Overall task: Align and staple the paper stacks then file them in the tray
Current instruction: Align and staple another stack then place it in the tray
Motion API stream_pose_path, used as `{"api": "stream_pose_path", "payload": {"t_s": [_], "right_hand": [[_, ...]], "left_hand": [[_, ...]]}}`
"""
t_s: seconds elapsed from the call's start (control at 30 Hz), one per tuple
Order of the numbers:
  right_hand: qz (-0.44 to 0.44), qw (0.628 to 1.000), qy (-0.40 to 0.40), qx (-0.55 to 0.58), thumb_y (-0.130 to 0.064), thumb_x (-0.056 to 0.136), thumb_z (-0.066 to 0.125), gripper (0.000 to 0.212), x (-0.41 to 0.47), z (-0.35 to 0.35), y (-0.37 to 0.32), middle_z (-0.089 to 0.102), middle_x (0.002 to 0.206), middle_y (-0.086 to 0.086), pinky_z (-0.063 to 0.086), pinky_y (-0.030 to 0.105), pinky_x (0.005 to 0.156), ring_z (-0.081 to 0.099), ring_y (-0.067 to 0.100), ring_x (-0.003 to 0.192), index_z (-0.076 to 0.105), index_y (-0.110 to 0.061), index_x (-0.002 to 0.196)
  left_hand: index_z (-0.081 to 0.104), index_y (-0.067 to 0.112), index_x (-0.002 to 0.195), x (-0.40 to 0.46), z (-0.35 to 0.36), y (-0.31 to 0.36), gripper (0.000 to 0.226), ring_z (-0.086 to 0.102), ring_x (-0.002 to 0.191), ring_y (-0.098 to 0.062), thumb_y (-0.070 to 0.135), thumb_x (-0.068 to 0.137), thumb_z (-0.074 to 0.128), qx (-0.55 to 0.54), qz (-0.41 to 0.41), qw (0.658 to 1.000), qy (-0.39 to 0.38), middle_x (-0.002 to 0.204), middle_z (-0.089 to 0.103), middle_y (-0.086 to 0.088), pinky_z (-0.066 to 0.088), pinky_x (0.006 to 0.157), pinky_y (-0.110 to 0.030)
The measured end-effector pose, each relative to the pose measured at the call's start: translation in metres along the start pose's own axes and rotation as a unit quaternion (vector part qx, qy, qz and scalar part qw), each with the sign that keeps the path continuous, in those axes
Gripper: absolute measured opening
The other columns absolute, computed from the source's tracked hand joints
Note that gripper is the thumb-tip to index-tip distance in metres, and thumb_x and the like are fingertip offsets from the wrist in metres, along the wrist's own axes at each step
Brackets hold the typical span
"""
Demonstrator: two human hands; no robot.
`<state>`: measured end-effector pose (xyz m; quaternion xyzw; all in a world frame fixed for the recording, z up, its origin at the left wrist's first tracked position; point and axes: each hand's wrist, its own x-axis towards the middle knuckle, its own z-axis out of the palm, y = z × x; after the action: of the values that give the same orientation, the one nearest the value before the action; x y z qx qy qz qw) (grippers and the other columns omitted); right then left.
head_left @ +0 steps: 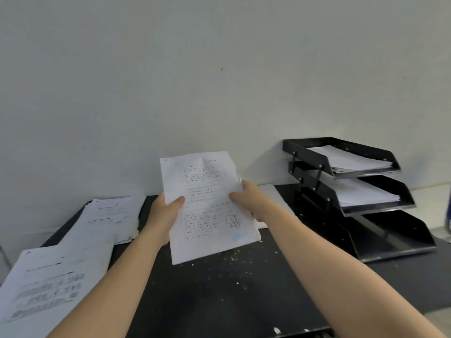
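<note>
I hold a printed paper stack (207,206) upright above the black table (219,289), tilted a little to the left. My left hand (166,211) grips its left edge, thumb on the front page. My right hand (251,198) grips the right edge, thumb across the front as well. A black three-tier file tray (366,206) stands at the right against the wall. Its top and middle tiers hold white paper; the bottom tier looks empty. No stapler is in view.
Two more paper stacks lie on the left: one near the wall (114,215), one at the front left corner (48,284). A white sheet (275,196) lies behind my right hand. Small white scraps dot the tabletop. A grey wall closes the far side.
</note>
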<state>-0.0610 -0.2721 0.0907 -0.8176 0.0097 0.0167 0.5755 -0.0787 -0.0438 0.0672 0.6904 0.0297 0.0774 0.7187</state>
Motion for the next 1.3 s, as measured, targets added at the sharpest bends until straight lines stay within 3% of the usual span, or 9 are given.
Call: {"api": "stream_pose_path", "payload": {"t_s": [0.13, 0.23, 0.43, 0.6, 0.73, 0.8, 0.97, 1.17, 1.3], "right_hand": [[0.084, 0.986, -0.076, 0.121, -0.025, 0.101, 0.064, 0.035, -0.016, -0.035, 0.007, 0.070, 0.126, 0.011, 0.061, 0.049, 0.085, 0.071, 0.031, 0.109, 0.052, -0.019, 0.133], [0.126, 0.988, -0.063, 0.059, -0.016, 0.103, 0.061, 0.028, -0.025, -0.047, 0.019, 0.073, 0.118, 0.009, 0.062, 0.042, 0.075, 0.073, 0.026, 0.098, 0.059, -0.016, 0.130], [0.046, 0.993, 0.028, -0.108, -0.014, 0.100, 0.056, 0.047, -0.034, -0.053, 0.024, 0.062, 0.135, 0.012, 0.051, 0.052, 0.106, 0.061, 0.034, 0.121, 0.047, -0.016, 0.146], [0.058, 0.988, 0.042, -0.139, -0.013, 0.103, 0.050, 0.031, -0.054, -0.085, 0.037, 0.060, 0.120, 0.008, 0.052, 0.047, 0.100, 0.059, 0.031, 0.111, 0.050, -0.013, 0.134], [0.100, 0.982, 0.058, -0.151, -0.014, 0.097, 0.052, 0.032, -0.070, -0.114, 0.052, 0.063, 0.124, 0.018, 0.053, 0.049, 0.101, 0.064, 0.034, 0.110, 0.053, -0.005, 0.127], [0.130, 0.984, 0.046, -0.116, -0.014, 0.092, 0.060, 0.037, -0.085, -0.134, 0.060, 0.063, 0.125, 0.020, 0.054, 0.044, 0.098, 0.065, 0.031, 0.109, 0.052, -0.008, 0.128], [0.157, 0.976, 0.026, 0.152, -0.022, 0.092, 0.072, 0.041, -0.126, -0.184, 0.073, 0.078, 0.111, 0.010, 0.062, 0.038, 0.074, 0.077, 0.026, 0.095, 0.062, -0.008, 0.130], [-0.003, 0.870, 0.030, 0.492, -0.060, 0.085, 0.063, 0.076, -0.149, -0.183, 0.110, 0.065, 0.139, 0.013, 0.048, 0.048, 0.107, 0.061, 0.029, 0.130, 0.058, -0.010, 0.142], [0.016, 0.889, 0.095, 0.449, -0.022, 0.099, 0.066, 0.045, -0.147, -0.161, 0.116, 0.072, 0.128, 0.011, 0.059, 0.044, 0.088, 0.069, 0.028, 0.119, 0.056, -0.012, 0.141]], "left_hand": [[0.058, 0.025, 0.137, -0.002, 0.010, 0.001, 0.037, 0.066, 0.110, -0.033, 0.012, 0.103, 0.057, -0.088, -0.072, 0.990, -0.083, 0.124, 0.069, -0.008, 0.056, 0.088, -0.054], [0.054, 0.027, 0.137, -0.008, 0.023, -0.002, 0.044, 0.065, 0.109, -0.034, 0.000, 0.102, 0.052, -0.041, -0.096, 0.989, -0.104, 0.126, 0.067, -0.012, 0.056, 0.081, -0.052], [0.053, 0.017, 0.133, -0.026, 0.066, -0.005, 0.033, 0.065, 0.097, -0.030, 0.004, 0.103, 0.048, 0.032, -0.135, 0.987, -0.084, 0.109, 0.066, -0.010, 0.054, 0.079, -0.044], [0.061, 0.025, 0.108, -0.052, 0.105, -0.006, 0.025, 0.066, 0.098, -0.022, 0.013, 0.105, 0.040, 0.106, -0.125, 0.973, -0.164, 0.107, 0.071, -0.003, 0.052, 0.082, -0.039], [0.057, 0.031, 0.128, -0.075, 0.138, -0.013, 0.036, 0.062, 0.115, -0.025, 0.021, 0.099, 0.038, 0.204, -0.092, 0.949, -0.221, 0.123, 0.068, 0.002, 0.050, 0.100, -0.049], [0.055, 0.027, 0.132, -0.083, 0.156, -0.020, 0.038, 0.059, 0.109, -0.021, 0.019, 0.100, 0.036, 0.225, -0.049, 0.955, -0.185, 0.121, 0.064, 0.004, 0.043, 0.104, -0.043], [0.050, 0.022, 0.135, -0.094, 0.190, -0.029, 0.043, 0.059, 0.101, -0.022, 0.009, 0.100, 0.028, 0.113, -0.041, 0.986, -0.117, 0.127, 0.061, -0.002, 0.049, 0.069, -0.032], [0.047, 0.024, 0.129, -0.101, 0.218, -0.025, 0.039, 0.055, 0.091, -0.016, 0.006, 0.101, 0.027, 0.031, -0.047, 0.996, -0.062, 0.115, 0.058, 0.001, 0.051, 0.071, -0.033], [0.048, 0.024, 0.125, -0.109, 0.241, -0.027, 0.038, 0.059, 0.099, -0.018, 0.005, 0.100, 0.026, -0.017, -0.060, 0.995, -0.078, 0.121, 0.060, 0.000, 0.056, 0.081, -0.039]]}}
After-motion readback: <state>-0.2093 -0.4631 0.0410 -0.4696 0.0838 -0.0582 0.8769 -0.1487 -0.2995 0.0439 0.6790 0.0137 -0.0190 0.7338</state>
